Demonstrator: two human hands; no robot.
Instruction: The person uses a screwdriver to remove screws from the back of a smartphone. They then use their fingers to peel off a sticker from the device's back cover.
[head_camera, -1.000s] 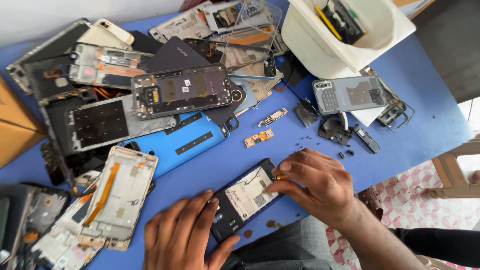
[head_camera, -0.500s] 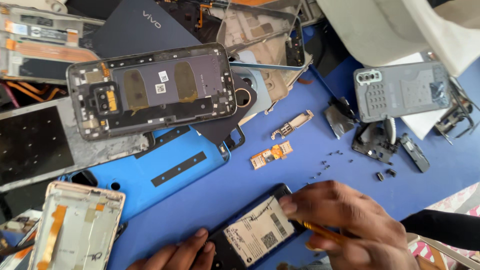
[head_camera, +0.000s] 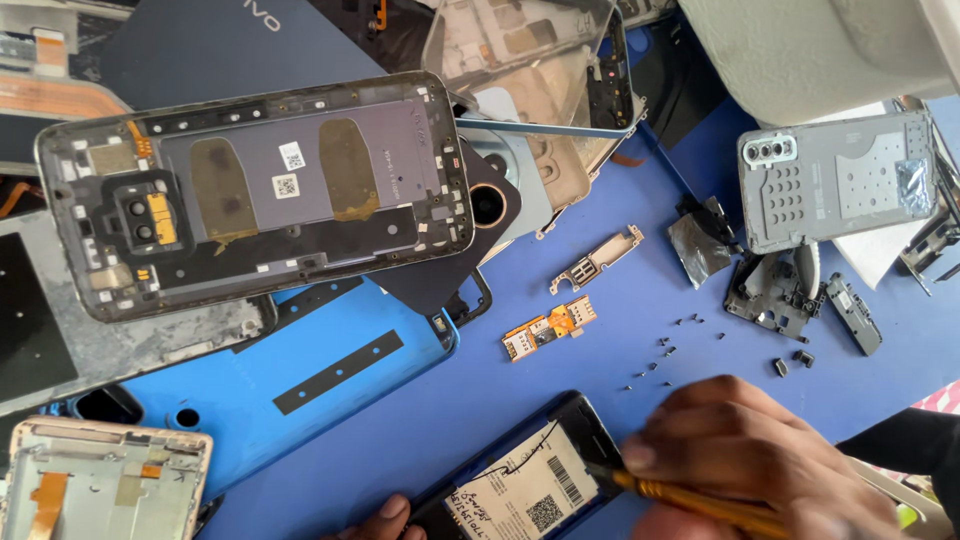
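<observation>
A dark opened phone with a white label on its battery lies at the bottom edge of the blue table. My right hand is closed around a yellow-handled screwdriver whose tip meets the phone's right side. Only the fingertips of my left hand show, resting at the phone's left corner. Several tiny screws are scattered just above my right hand.
Phone parts crowd the table: a grey mid-frame, a blue back cover, a clear case, a silver back panel, an orange flex part, a metal bracket, black plastic pieces, and a white container.
The view has moved in closer and lower onto the table. My right hand with the screwdriver has shifted right along the phone's edge, and my left hand has slid mostly out of view.
</observation>
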